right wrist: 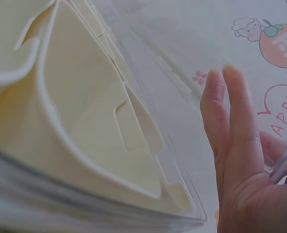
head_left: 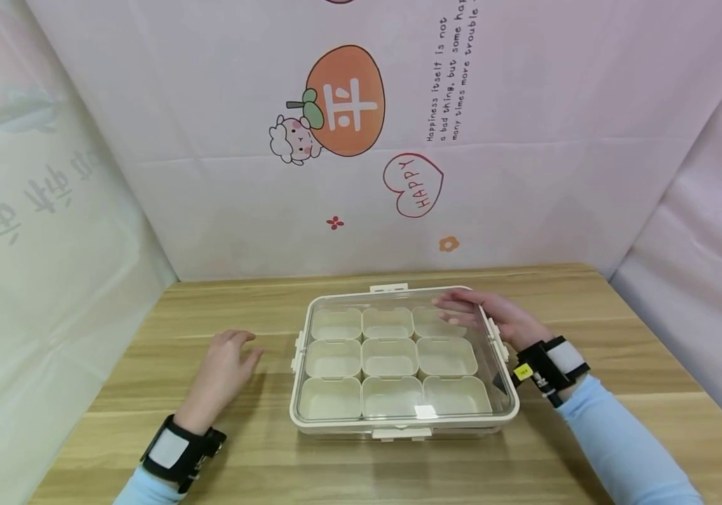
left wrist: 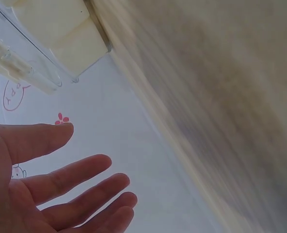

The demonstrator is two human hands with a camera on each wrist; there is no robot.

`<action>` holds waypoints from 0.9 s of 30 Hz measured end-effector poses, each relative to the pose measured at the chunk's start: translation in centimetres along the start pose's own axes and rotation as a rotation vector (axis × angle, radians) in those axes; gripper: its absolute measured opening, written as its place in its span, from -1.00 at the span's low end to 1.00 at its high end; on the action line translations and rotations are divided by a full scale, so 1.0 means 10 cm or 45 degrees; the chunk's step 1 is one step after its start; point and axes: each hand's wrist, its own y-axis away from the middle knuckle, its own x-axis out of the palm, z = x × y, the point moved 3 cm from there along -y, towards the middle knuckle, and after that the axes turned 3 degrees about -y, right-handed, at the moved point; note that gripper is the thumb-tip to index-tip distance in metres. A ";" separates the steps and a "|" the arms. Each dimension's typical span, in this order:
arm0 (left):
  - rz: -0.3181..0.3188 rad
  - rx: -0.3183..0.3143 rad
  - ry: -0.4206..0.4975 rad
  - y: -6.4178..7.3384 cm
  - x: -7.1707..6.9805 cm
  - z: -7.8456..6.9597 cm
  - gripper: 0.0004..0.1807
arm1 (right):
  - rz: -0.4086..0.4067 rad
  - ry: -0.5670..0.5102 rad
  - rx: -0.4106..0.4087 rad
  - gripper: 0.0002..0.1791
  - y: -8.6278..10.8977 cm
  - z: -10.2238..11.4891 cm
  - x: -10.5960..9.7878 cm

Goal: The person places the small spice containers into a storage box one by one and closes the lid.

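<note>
In the head view a clear storage box [head_left: 399,433] with a cream-rimmed transparent lid [head_left: 392,298] stands on the table. Under the lid, several cream compartments [head_left: 389,358] sit in rows. My right hand [head_left: 509,319] is at the box's far right corner, its fingertips showing through the clear lid and the lid's rim crossing in front of them. From the right wrist, the right fingers [right wrist: 238,111] look straight, with a clear edge beside the palm. My left hand [head_left: 225,365] hovers left of the box, fingers loosely spread and holding nothing.
The wood-grain table [head_left: 235,308] reaches back to a white printed cloth [head_left: 241,210]. More pale cloth hangs at the left and right sides. Cream latches [head_left: 402,435] stick out from the lid's edges.
</note>
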 end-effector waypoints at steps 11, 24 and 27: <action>-0.014 -0.005 -0.012 0.02 -0.05 0.05 -0.65 | 0.061 0.029 0.014 -0.52 -0.04 0.02 0.00; -0.029 0.000 -0.026 0.02 -0.07 0.03 -0.66 | 0.001 0.067 0.022 -0.58 -0.05 0.00 0.04; -0.032 0.007 -0.033 0.03 -0.06 0.03 -0.66 | -0.031 0.087 0.022 -0.60 -0.06 0.00 0.03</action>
